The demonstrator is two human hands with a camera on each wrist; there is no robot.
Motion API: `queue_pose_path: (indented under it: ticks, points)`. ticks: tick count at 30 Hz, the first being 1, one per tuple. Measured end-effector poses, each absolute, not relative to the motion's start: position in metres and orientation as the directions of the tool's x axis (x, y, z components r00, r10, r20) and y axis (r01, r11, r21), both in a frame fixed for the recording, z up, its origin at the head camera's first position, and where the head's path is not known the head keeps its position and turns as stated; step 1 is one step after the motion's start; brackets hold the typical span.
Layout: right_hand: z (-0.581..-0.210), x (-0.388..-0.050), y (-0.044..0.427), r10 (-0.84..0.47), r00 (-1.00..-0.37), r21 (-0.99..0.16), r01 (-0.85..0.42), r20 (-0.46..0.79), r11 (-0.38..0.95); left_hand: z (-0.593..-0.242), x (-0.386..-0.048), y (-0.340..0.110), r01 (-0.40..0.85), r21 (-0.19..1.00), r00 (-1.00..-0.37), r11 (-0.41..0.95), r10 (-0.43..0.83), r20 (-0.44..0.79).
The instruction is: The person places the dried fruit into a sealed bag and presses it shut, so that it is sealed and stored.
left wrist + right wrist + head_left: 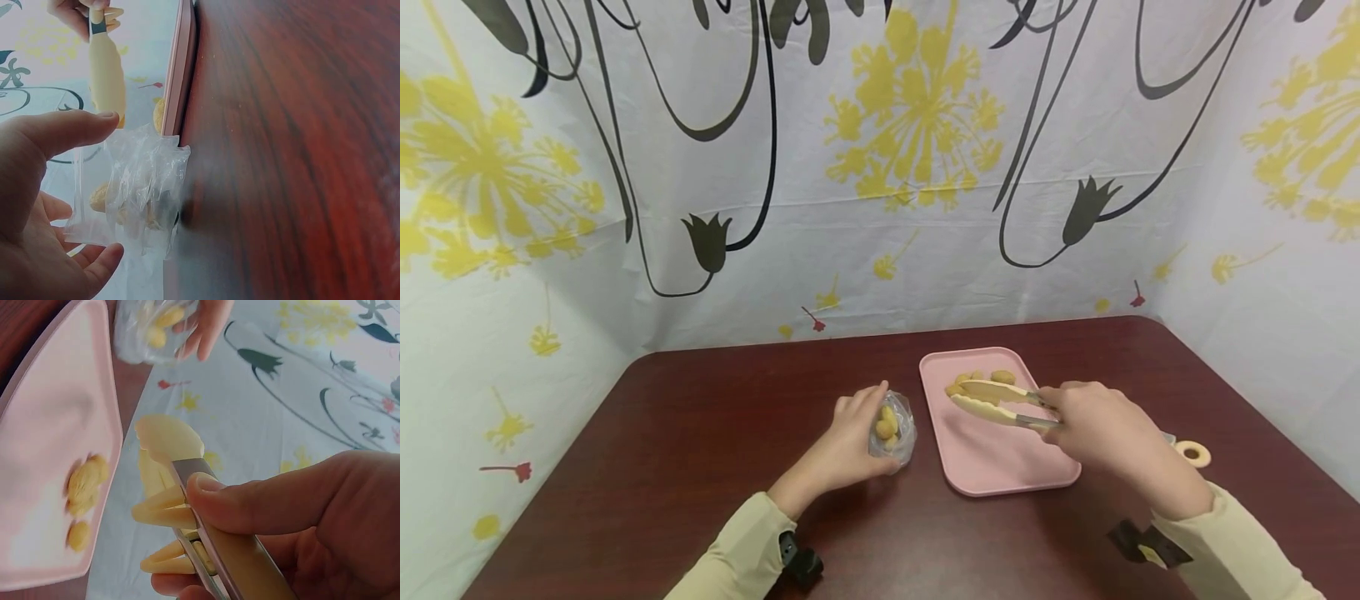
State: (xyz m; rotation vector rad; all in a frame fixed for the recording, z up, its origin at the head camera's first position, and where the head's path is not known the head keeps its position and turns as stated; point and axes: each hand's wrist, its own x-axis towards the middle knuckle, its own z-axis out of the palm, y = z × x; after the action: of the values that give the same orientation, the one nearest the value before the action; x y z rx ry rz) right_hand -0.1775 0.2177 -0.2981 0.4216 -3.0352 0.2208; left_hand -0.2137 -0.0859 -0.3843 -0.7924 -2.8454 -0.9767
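Note:
My left hand (852,437) holds a clear plastic bag (904,423) by its rim, thumb on one side and fingers on the other. Inside the bag lie several yellowish-brown, nut-like pieces (886,425). In the left wrist view the crumpled bag (147,187) stands on the table beside the thumb. My right hand (1101,425) grips metal tongs (992,400) with cream scalloped tips, held over a pink tray (1000,458). More of the nut-like pieces (1002,377) lie at the tray's far side. In the right wrist view the tong tips (169,440) hold nothing visible.
A cream ring-shaped object (1192,453), perhaps a tape roll, lies right of the tray, partly behind my right forearm. The dark red-brown table (715,417) meets a patterned cloth wall (820,250) at the back and sides.

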Motion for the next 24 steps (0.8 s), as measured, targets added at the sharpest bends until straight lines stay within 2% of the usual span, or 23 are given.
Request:
queue_pose_path:
  ticks: [9,24]
  points:
    - [-0.293,-0.176,0.184,-0.370,-0.924,-0.099,-0.379,0.098,0.920,-0.384,-0.213,-0.086,0.461,0.577,-0.876,0.674,0.450,0.174]
    - [-0.298,-0.183,0.151,-0.385,-0.920,-0.078,-0.390,0.077,0.917,-0.385,-0.213,-0.087,0.462,0.583,-0.875,0.668,0.450,0.178]
